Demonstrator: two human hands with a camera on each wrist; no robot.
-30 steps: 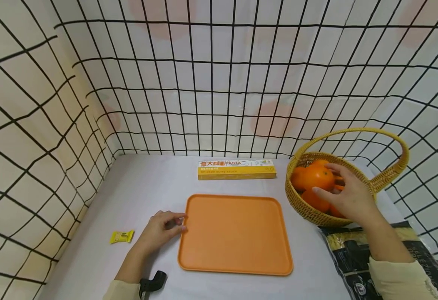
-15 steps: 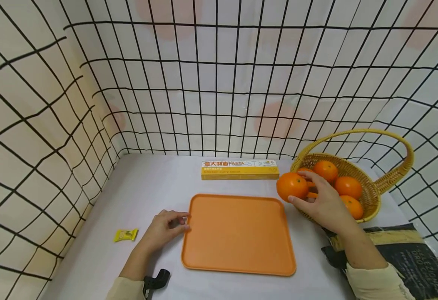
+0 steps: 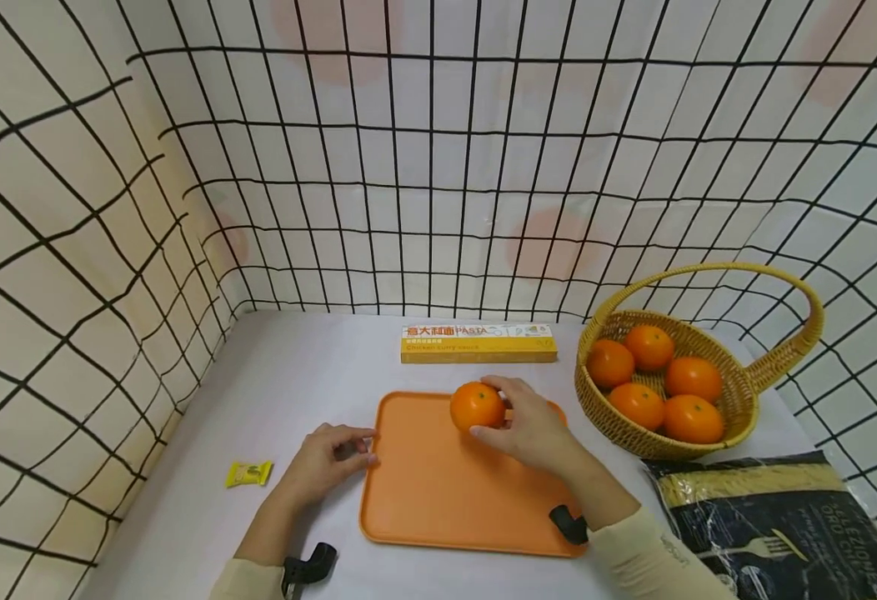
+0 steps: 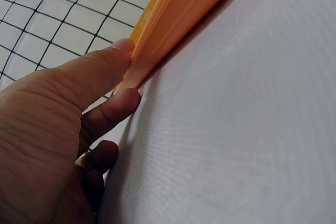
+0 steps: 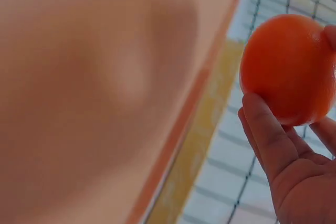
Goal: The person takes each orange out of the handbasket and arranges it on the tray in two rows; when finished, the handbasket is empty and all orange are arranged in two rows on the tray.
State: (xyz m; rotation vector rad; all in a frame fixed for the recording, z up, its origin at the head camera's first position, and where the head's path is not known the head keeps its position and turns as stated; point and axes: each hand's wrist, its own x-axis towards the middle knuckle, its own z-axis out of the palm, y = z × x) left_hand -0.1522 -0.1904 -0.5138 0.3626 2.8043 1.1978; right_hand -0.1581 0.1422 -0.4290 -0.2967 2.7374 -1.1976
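Observation:
My right hand [image 3: 532,429] holds an orange [image 3: 478,406] between thumb and fingers, over the upper part of a flat orange tray [image 3: 438,500]. The right wrist view shows the same orange [image 5: 289,69] gripped at the fingertips, with the tray [image 5: 105,103] beneath it. At the tray's left rim is my left hand [image 3: 326,462]. Its thumb and index finger pinch the rim [image 4: 152,45] in the left wrist view, the other fingers curled below. To the right stands a yellow woven basket [image 3: 607,429] with several more oranges [image 3: 694,379] in it.
A yellow pasta box [image 3: 478,344] lies behind the tray. Left of the left hand is a small yellow wrapped packet [image 3: 248,473]. A black pasta bag [image 3: 776,525] lies at the front right. Black wire mesh [image 3: 423,167] encloses the table's back and sides.
The right hand has taken an orange out of the basket and carried it left over the tray. The left hand has stayed at the tray's left rim.

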